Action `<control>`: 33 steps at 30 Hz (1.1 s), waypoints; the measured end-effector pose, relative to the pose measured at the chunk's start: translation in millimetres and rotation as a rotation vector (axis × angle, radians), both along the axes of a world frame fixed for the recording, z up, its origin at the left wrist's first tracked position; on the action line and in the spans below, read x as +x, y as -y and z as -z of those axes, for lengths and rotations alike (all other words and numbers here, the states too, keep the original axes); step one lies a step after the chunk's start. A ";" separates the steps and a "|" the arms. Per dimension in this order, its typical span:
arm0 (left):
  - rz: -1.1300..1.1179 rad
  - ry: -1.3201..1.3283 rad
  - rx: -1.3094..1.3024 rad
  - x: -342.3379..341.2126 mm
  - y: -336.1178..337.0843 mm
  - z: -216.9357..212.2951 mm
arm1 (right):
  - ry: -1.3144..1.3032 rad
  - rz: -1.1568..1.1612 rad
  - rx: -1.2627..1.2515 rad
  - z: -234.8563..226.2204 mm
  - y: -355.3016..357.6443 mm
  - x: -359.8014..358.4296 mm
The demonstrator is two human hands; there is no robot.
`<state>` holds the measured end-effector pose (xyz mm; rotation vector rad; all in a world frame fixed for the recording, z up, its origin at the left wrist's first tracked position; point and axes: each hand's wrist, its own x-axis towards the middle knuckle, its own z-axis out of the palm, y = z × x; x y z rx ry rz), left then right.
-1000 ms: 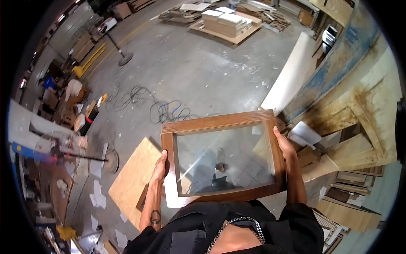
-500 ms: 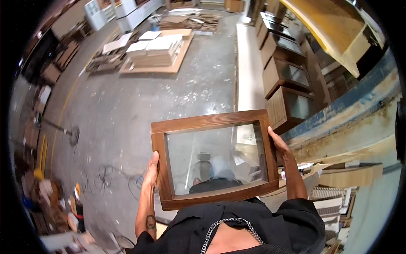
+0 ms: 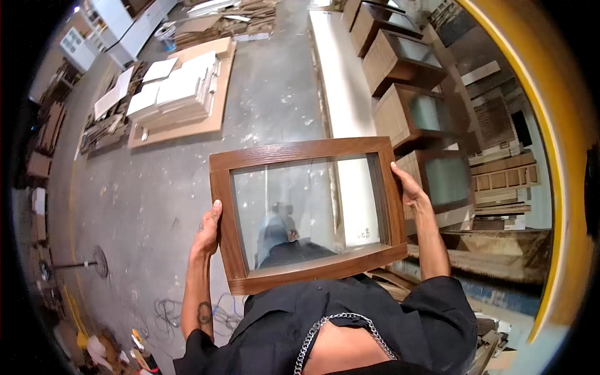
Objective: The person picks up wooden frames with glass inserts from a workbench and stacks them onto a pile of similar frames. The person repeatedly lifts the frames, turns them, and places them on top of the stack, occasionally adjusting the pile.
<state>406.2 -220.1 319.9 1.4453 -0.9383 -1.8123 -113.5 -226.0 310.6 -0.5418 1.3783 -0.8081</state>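
In front of my torso I hold a wood-framed glass panel (image 3: 300, 152), its frame dark brown and rectangular. Through the pane the floor and a white strip show, with a dark reflection on the glass. My left hand (image 3: 207, 231) grips the left side of the frame, thumb on the front edge. On the opposite side, my right hand (image 3: 409, 189) clasps the frame with its thumb up near the top corner. The fingers of both hands are partly hidden behind the wood.
Brown boxes with glass faces (image 3: 442, 178) stand in a row at right, beside a long white board (image 3: 353, 94). A yellow beam (image 3: 556, 125) curves along the far right. White panels (image 3: 178, 87) are stacked at left. Cables (image 3: 169, 312) lie on the floor near a fan (image 3: 100, 261).
The view has shifted: the row of boxes looks nearer, and the white stack sits farther left. Both hands keep their hold on the panel, which appears slightly higher and farther left in view.
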 end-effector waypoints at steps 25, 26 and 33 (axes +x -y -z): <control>0.334 -0.111 0.267 -575.4 417.3 207.6 | -0.229 0.393 0.206 162.4 325.9 -631.8; 0.246 -0.242 0.313 -601.0 414.0 210.6 | -0.292 0.435 0.212 172.1 317.5 -673.1; 0.451 -0.154 0.203 -729.9 453.4 209.0 | -0.456 0.462 0.264 191.7 334.8 -811.3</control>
